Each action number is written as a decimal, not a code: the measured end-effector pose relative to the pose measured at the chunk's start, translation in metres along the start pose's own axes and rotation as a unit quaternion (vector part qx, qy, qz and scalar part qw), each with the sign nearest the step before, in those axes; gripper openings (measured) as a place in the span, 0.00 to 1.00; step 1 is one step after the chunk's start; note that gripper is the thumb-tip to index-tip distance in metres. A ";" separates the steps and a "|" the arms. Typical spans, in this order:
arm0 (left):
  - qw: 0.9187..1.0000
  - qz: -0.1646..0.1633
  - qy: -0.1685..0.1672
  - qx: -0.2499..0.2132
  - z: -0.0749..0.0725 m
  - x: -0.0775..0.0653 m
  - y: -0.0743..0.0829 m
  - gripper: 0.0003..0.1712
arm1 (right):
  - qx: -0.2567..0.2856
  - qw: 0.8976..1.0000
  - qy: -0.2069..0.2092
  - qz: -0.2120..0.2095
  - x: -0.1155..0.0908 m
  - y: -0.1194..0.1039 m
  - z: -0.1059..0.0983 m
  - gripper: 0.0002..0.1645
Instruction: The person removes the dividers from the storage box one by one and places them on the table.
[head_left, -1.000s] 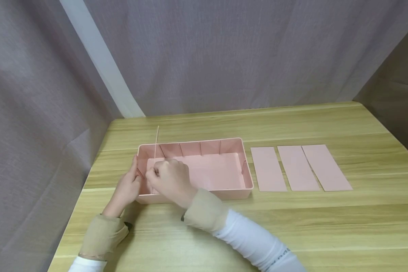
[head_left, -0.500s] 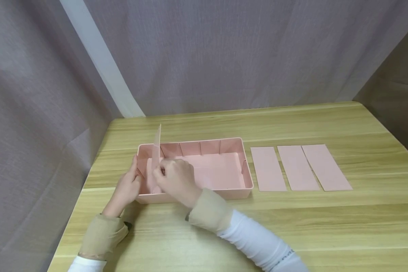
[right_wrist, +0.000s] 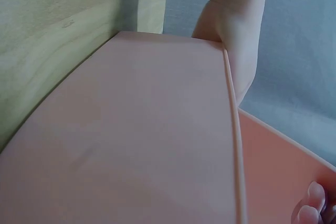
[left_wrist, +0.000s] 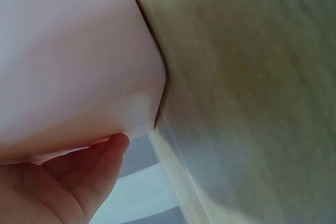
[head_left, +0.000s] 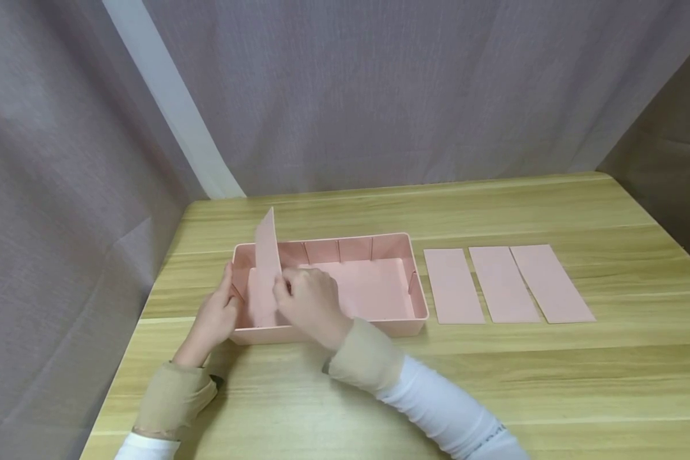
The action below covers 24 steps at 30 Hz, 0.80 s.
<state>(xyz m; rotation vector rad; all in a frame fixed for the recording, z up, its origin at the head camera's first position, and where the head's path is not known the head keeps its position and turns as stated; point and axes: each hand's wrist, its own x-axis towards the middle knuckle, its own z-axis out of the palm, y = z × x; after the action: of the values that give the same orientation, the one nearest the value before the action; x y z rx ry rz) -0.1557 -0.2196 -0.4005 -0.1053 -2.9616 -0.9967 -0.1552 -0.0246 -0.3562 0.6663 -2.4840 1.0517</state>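
Observation:
My left hand [head_left: 214, 313] rests against the left end of a pink plastic box [head_left: 379, 329], its fingers [left_wrist: 113, 153] lying straight along the outer wall. Over the left part of the box, my right hand [head_left: 309, 300] pinches a thin flat pink divider [head_left: 267, 243] by its near edge. The divider stands on edge, tilted, and its far end rises above the back wall. Fingertips [right_wrist: 315, 195] of the right hand show on the divider in the right wrist view, where the box's outer wall [right_wrist: 131, 129] fills the foreground.
Three flat pink dividers [head_left: 454, 286] lie side by side on the wooden table [head_left: 494, 396] to the right of the box. Thin vertical ribs line the box's inner walls. Grey curtains [head_left: 379, 96] hang behind the table and at its left.
My right hand has moved a little to the right with the divider, which has turned from edge-on so that its broad face shows. The left hand and the box stay in place.

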 end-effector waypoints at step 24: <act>1.000 -0.012 -0.012 0.006 -0.002 -0.001 0.002 0.35 | 0.010 0.999 -0.018 0.042 -0.006 0.013 -0.011 0.21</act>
<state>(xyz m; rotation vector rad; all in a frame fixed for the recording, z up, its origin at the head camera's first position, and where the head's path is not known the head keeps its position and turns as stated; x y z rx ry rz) -0.1544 -0.2192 -0.3982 -0.0817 -2.9963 -0.9869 -0.1558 -0.0068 -0.3595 0.5972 -2.5556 1.1064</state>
